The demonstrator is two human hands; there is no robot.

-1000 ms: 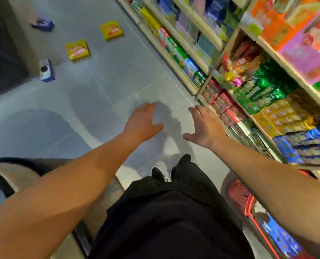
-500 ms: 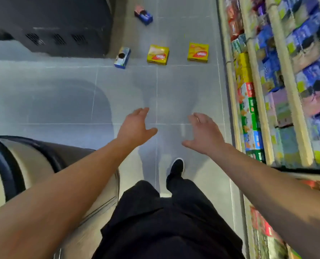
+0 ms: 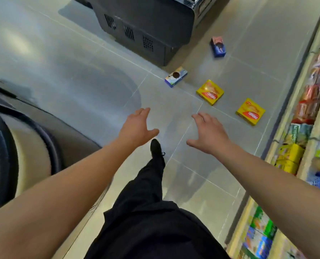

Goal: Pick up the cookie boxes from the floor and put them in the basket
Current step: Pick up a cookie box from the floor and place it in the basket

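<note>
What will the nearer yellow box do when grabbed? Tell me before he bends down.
The nearer yellow box looks like flat printed cardboard, so it is probably stiff and light. It lies on its broad face on the floor, so it is unlikely to roll or tip. Its glossy faces may be a bit slippery; a grip across opposite edges seems safest.

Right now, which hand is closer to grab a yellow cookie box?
Probably the right hand: open, empty, on the side of both yellow boxes. The left hand is farther.
</note>
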